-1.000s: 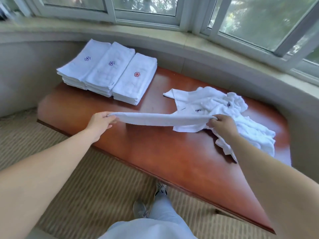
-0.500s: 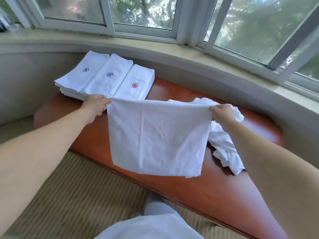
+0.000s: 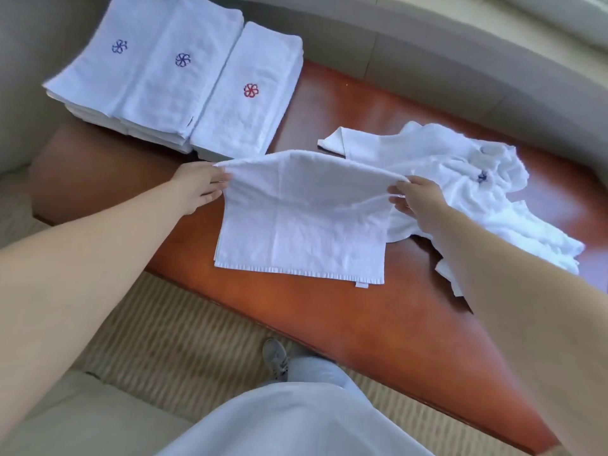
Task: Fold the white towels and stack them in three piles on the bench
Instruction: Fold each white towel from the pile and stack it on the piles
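A white towel point(image 3: 299, 222) lies on the reddish wooden bench point(image 3: 378, 324), its far part lifted and curving over. My left hand point(image 3: 197, 189) pinches its far left corner and my right hand point(image 3: 416, 200) pinches its far right corner. Three piles of folded white towels stand side by side at the bench's far left: the left pile point(image 3: 108, 57) and the middle pile point(image 3: 174, 80) show a blue flower mark, the right pile point(image 3: 246, 93) a red one. A heap of unfolded white towels point(image 3: 460, 179) lies to the right, partly behind my right arm.
A pale stone ledge point(image 3: 460, 60) curves behind the bench. Ribbed beige carpet point(image 3: 171, 350) covers the floor in front of the bench. My leg and one grey shoe point(image 3: 276, 357) stand close to the bench's near edge.
The towel was first stretched out, then held up hanging in the air. Now it has come down onto the bench, with both hands still at its far corners. My head has tilted downward.
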Demonstrator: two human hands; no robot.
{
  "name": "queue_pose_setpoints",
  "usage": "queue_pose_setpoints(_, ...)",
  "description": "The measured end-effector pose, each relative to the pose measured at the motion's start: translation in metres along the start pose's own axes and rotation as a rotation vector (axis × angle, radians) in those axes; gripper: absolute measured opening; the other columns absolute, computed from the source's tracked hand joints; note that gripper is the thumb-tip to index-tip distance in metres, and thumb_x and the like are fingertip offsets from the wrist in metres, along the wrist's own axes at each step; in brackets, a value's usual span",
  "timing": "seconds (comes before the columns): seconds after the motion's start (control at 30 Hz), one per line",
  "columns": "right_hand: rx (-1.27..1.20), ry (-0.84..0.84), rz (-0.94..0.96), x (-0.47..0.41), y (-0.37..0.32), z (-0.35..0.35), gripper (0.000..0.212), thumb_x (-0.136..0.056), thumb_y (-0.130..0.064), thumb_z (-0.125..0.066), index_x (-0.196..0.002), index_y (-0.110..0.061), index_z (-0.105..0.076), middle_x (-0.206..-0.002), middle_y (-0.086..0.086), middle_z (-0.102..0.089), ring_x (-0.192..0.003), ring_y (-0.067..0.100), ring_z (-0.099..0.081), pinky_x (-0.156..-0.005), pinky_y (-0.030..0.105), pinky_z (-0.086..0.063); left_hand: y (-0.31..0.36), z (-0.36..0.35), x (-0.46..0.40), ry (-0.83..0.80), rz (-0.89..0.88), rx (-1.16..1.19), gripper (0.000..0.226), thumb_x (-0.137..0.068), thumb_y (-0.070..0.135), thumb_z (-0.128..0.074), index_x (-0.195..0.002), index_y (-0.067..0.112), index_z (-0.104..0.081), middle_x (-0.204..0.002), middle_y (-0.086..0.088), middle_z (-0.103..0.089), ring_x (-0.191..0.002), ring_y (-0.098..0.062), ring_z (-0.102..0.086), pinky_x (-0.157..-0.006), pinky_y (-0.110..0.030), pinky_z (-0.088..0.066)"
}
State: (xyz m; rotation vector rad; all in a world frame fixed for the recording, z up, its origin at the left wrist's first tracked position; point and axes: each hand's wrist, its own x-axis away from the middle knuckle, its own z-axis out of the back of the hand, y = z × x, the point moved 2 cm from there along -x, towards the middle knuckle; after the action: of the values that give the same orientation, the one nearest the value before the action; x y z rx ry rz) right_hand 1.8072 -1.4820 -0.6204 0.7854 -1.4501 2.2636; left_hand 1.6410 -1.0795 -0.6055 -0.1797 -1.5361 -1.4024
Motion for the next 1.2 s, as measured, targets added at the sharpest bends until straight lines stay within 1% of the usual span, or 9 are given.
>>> queue_pose_setpoints(0.1,-0.082,0.009,-0.030,0.005,0.007,0.003,0.014,-0.094,-0.015,-0.056,-0.098,-0.022,-0.067,-0.099,0.004,-0.079,-0.080,0.018,-0.073,-0.084,0.031,-0.059,-0.008,0.008,0.002,0.002,0.014,0.024,0.028,-0.099,0.025,-0.063,-0.126,0.018,-0.064,-0.111,-0.001,-0.077,-0.105,-0.014,-0.071,-0.090,-0.028,-0.055)
queue_pose_setpoints(0.23,-0.120,0.027,-0.012,0.023,0.032,0.006,0.022,-0.091,-0.036,-0.060,-0.104,-0.019,-0.068,-0.088,0.005,-0.079,-0.073,0.018,-0.073,-0.075,0.029,-0.057,-0.028,0.025,0.014,0.031,0.002,-0.007,0.035,-0.098,0.046,-0.061,-0.124,0.022,-0.063,-0.104,-0.002,-0.078,-0.100,-0.014,-0.071,-0.089,-0.030,-0.055)
queue_pose_setpoints(0.43,0.083,0.071,-0.010,0.051,0.117,0.001,0.011,-0.083,-0.010,-0.062,-0.081,-0.015,-0.071,-0.076,0.009,-0.069,-0.073,0.027,-0.063,-0.071,0.038,-0.051,-0.103,0.035,0.021,0.061,-0.037,-0.258,0.015,-0.092,0.017,-0.067,-0.107,0.014,-0.071,-0.111,-0.009,-0.073,-0.097,-0.018,-0.071,-0.084,-0.029,-0.057)
queue_pose_setpoints(0.53,0.170,0.056,-0.039,0.055,0.162,-0.008,0.014,-0.081,-0.014,-0.058,-0.086,-0.017,-0.071,-0.070,-0.001,-0.070,-0.071,0.024,-0.064,-0.072,0.039,-0.052,-0.149,0.036,0.013,0.015,-0.067,-0.411,0.006,-0.091,0.013,-0.067,-0.094,0.016,-0.072,-0.108,-0.007,-0.073,-0.091,-0.016,-0.070,-0.078,-0.028,-0.056)
queue_pose_setpoints(0.63,0.295,0.049,-0.068,0.051,0.198,-0.018,0.021,-0.076,-0.026,-0.052,-0.088,-0.023,-0.070,-0.062,-0.007,-0.070,-0.063,0.013,-0.065,-0.064,0.030,-0.051,-0.188,0.037,-0.002,-0.002,-0.081,-0.539,0.007,-0.091,0.013,-0.066,-0.094,0.017,-0.071,-0.105,-0.003,-0.071,-0.094,-0.018,-0.071,-0.084,-0.035,-0.060)
queue_pose_setpoints(0.77,0.331,0.053,-0.039,0.045,0.217,-0.024,0.020,-0.082,-0.025,-0.050,-0.091,-0.030,-0.067,-0.079,-0.003,-0.074,-0.083,0.025,-0.071,-0.077,0.039,-0.057,-0.211,0.042,-0.009,0.034,-0.103,-0.542,0.008,-0.093,0.013,-0.065,-0.096,0.021,-0.068,-0.105,-0.003,-0.069,-0.094,-0.016,-0.069,-0.082,-0.032,-0.059)
queue_pose_setpoints(0.97,0.177,0.117,0.018,0.044,0.216,-0.022,0.022,-0.078,-0.019,-0.050,-0.087,-0.030,-0.067,-0.091,0.000,-0.072,-0.088,0.032,-0.072,-0.083,0.049,-0.060,-0.208,0.038,-0.011,0.085,-0.138,-0.372,0.014,-0.092,0.010,-0.062,-0.097,0.022,-0.066,-0.111,-0.003,-0.069,-0.094,-0.016,-0.069,-0.074,-0.026,-0.055)
queue_pose_setpoints(1.13,-0.020,0.026,-0.062,0.031,0.210,-0.028,0.016,-0.089,-0.017,-0.065,-0.101,-0.026,-0.068,-0.116,-0.005,-0.060,-0.103,0.017,-0.067,-0.067,0.024,-0.060,-0.206,0.033,-0.023,-0.031,0.036,-0.250,0.021,-0.094,0.020,-0.071,-0.111,0.030,-0.066,-0.128,-0.006,-0.059,-0.106,-0.020,-0.064,-0.079,-0.029,-0.057)
queue_pose_setpoints(1.2,-0.006,-0.018,-0.119,0.025,0.205,-0.027,0.018,-0.089,-0.006,-0.063,-0.100,-0.021,-0.068,-0.117,0.001,-0.060,-0.095,0.020,-0.069,-0.061,0.022,-0.059,-0.198,0.028,-0.027,-0.054,0.049,-0.243,0.021,-0.094,0.012,-0.070,-0.111,0.024,-0.069,-0.126,-0.006,-0.059,-0.093,-0.019,-0.062,-0.075,-0.027,-0.055)
